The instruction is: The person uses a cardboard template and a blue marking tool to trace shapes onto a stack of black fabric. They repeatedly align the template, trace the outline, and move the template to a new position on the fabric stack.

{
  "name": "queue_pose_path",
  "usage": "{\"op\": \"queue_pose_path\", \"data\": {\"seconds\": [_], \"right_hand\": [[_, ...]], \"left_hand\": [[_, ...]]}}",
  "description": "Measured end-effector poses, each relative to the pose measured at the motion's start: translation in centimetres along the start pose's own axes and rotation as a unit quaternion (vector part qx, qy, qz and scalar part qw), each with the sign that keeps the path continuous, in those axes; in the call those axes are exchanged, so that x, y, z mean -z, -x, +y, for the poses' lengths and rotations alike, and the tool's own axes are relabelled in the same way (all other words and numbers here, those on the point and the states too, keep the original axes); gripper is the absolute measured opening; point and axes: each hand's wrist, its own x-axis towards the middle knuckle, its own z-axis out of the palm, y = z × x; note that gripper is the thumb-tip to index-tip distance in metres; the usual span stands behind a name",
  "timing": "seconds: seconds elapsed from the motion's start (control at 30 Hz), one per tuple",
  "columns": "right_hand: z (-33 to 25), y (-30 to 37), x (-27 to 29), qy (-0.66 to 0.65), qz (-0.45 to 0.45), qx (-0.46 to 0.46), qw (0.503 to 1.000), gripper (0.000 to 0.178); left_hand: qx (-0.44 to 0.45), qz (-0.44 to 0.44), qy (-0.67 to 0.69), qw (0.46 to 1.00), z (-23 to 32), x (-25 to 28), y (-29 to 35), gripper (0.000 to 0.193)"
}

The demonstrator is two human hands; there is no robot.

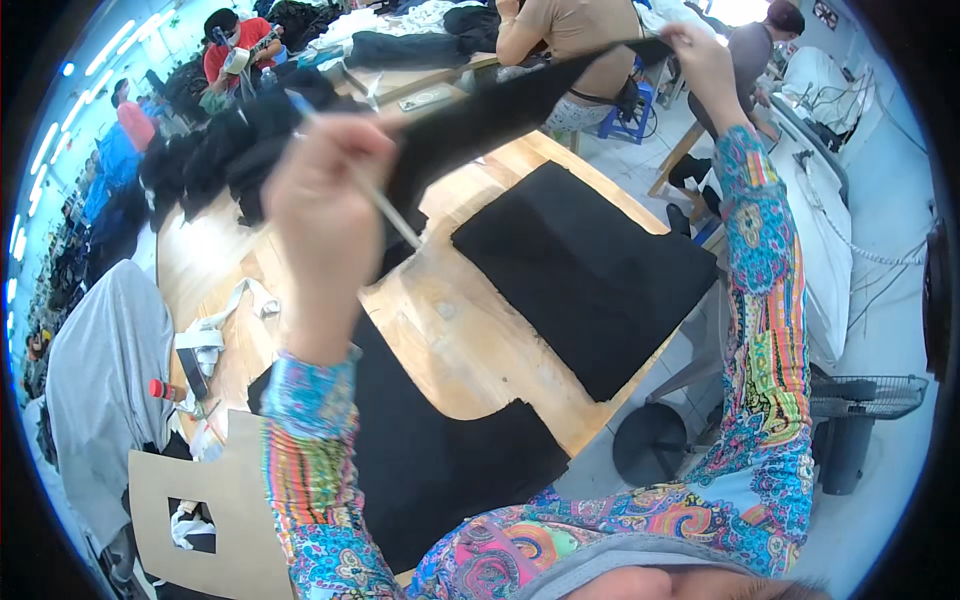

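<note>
Above pale wooden table [450,310], left hand [335,190] clasping slim white stick [396,217] and black fabric piece [500,105]; right hand [703,66] pinching corner between fingers.

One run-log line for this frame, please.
right hand: pinching raised black cloth; left hand: pale stick, cloth grip unclear; wooden table: black panels lying flat

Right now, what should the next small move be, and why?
Probably lower the raised black cloth toward the wooden table: the right hand grips its far end, and the left hand, also holding a slim stick, seems to hold the other.
</note>
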Motion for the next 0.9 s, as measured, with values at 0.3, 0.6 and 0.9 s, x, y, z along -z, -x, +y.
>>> {"op": "queue_pose_path", "data": {"seconds": [0.3, 0.6, 0.9], "right_hand": [[11.5, 20.3, -3.1, -0.039, -0.082, -0.072, 0.993, 0.009], [15.4, 34.2, -1.0, 0.04, -0.133, -0.125, 0.982, 0.009], [18.2, 41.0, 2.7, 0.203, -0.195, -0.209, 0.937, 0.018]], "left_hand": [[-0.01, -0.149, 0.002, 0.989, -4.4, -13.4, 18.1, 0.017], [-0.009, -0.283, -0.006, 0.959, -2.1, -19.4, 30.3, 0.009], [0.041, -0.31, 0.076, 0.947, 1.5, -16.1, 33.4, 0.01]]}}
